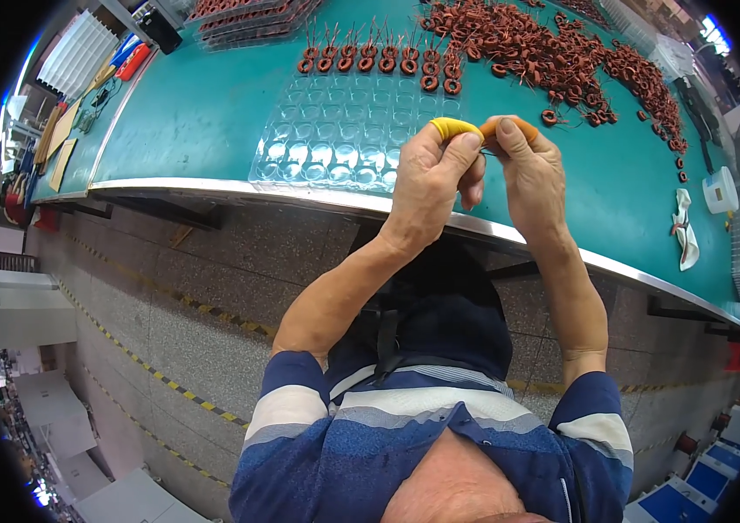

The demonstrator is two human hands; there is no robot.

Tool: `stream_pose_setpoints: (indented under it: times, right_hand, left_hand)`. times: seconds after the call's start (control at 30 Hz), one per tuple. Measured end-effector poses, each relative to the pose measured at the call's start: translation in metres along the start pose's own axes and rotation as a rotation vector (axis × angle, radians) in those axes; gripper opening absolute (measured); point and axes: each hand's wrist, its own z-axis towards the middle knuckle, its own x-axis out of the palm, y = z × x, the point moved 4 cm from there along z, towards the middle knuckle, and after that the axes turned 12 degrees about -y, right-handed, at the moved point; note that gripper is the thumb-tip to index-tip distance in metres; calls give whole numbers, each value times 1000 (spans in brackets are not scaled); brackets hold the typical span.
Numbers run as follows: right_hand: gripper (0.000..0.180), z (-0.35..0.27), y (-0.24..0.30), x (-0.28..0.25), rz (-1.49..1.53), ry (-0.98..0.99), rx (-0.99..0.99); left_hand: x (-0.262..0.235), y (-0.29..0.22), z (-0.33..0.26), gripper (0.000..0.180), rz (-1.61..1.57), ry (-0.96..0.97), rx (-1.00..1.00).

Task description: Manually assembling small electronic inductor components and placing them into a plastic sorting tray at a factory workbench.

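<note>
**A:** At the near edge of the green bench [187,113], what's happening?

**B:** Left hand [427,183] in a yellow finger cot [455,128], right hand [534,183] in an orange cot [524,129], all 2 pinched narrow on some thin dark wire [488,152] between the fingertips. Can't tell what else, fingers hide it.

**A:** And the coils?

**B:** Reddish-brown ring coils [388,58] sit in the clear tray's [318,122] far rows, plus a loose heap [553,65] beyond the right hand.

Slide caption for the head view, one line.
Left hand and right hand, close together at a green bench, near a clear tray partly filled with reddish rings.
</note>
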Motion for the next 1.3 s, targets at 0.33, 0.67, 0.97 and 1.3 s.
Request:
stream_pose_setpoints:
  times: [0.33,0.67,0.97,1.3]
  right_hand:
    - [28,-2,1,3,94,-45,90]
    - [28,-10,-9,-6,-145,-23,-15]
    - [32,-10,-11,-7,-291,-67,-115]
    - [30,-29,20,-7,-395,-102,-248]
  left_hand:
    - [-14,-1,2,21,37,-42,52]
    - [-22,4,1,29,225,2,168]
    - [-21,3,-2,29,283,47,165]
    - [-18,5,-11,24,461,20,214]
